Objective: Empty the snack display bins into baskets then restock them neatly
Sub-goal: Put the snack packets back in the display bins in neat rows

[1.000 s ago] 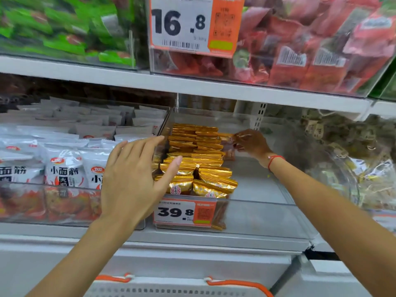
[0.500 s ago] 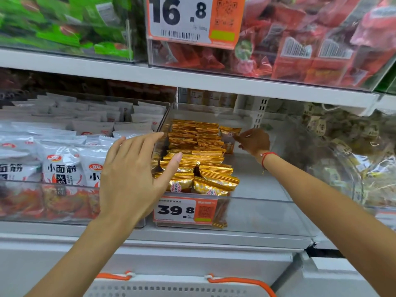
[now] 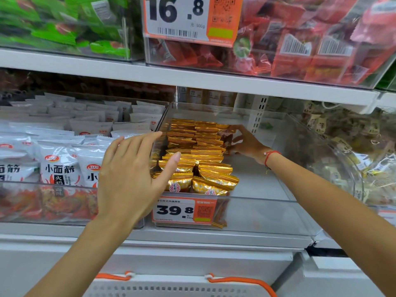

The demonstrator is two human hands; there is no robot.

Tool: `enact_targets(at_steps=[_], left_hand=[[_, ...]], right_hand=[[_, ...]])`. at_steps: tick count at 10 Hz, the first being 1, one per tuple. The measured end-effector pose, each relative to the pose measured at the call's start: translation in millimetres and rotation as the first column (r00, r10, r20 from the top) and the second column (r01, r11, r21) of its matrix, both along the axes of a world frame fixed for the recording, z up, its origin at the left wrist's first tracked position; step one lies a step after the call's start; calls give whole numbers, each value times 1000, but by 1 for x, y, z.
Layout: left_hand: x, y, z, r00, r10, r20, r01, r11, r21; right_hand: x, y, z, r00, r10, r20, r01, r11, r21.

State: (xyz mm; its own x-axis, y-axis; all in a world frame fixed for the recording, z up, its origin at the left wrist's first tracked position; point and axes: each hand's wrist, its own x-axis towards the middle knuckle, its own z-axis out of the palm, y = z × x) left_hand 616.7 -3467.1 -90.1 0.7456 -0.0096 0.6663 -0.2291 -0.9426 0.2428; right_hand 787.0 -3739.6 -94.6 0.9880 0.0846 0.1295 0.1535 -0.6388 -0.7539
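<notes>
A clear display bin (image 3: 267, 213) on the middle shelf holds neat rows of gold snack packets (image 3: 192, 155) along its left half; its right half is bare. My right hand (image 3: 244, 142) reaches deep into the bin and pinches a gold packet (image 3: 226, 136) at the back right end of the rows. In front of the bin's left wall my left hand (image 3: 132, 176) hovers with straight fingers, its thumb by the front packets, holding nothing. A white basket with orange handles (image 3: 171, 286) sits below at the bottom edge.
The left neighbouring bin (image 3: 64, 202) is full of white and red packets. A bin of pale wrapped snacks (image 3: 353, 151) stands to the right. On the upper shelf (image 3: 192, 78) are bins of green and red packets with a 16.8 price tag (image 3: 182, 16). A 39.8 tag (image 3: 184, 210) hangs on the gold bin.
My right hand has shifted slightly along the back of the rows, now pinching a packet there. My left hand stays almost where it was. The view has drifted down a little.
</notes>
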Motion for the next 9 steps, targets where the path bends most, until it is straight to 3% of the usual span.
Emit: enact_targets(at_steps=[1,3,5,6,7,8,9], left_hand=[[0,0,0,1000,-4,7,4,1000,-4],[1,0,0,1000,-8,22,9,1000,-8],[3,2,-1,999,-29,39,28,999,17],[2,5,1,994,-33,103,27,998,61],[-18,2,5,958,-63,279,26,990,136],[-57,-7,-9,923,-206,324,128,961,246],[-96,-9,-53,946,-325,-7,309,892,330]], right_hand=[[3,-2,-2,1000,1,14,0,997,-76],[-2,-16,7,994,2,111,40,926,-375],[-70,-27,36,994,45,97,14,845,-535],[-129,-26,56,966,129,225,3,863,-505],[-193,-12,63,882,282,378,-31,834,-551],[-243,7,46,794,525,306,-100,609,-787],[-266,26,-5,846,511,-152,-346,308,-886]])
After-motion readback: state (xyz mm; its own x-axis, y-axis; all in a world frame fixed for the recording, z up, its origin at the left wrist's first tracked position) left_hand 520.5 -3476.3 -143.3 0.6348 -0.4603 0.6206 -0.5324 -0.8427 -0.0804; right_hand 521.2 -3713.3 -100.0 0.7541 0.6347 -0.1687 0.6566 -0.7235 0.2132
